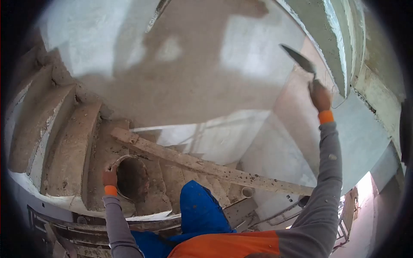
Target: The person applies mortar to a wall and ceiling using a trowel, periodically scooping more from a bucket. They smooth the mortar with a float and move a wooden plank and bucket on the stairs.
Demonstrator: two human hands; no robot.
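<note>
right hand (320,95): fingers wrapped around the handle of a pointed trowel (297,58), held high before the plastered wall (254,56), leaving its blade free. left hand (109,175): fingers curled on the rim of a bucket (145,178), apparently steadying it on the stairs (71,144) beside a timber beam (202,165).

Light washing the wall (247,51) toward its left edge, broad soft shadow (189,60) falling from its top edge, bucket (143,177) dark inside, white glare at an opening (365,187), fisheye bending lines, black corners
</note>
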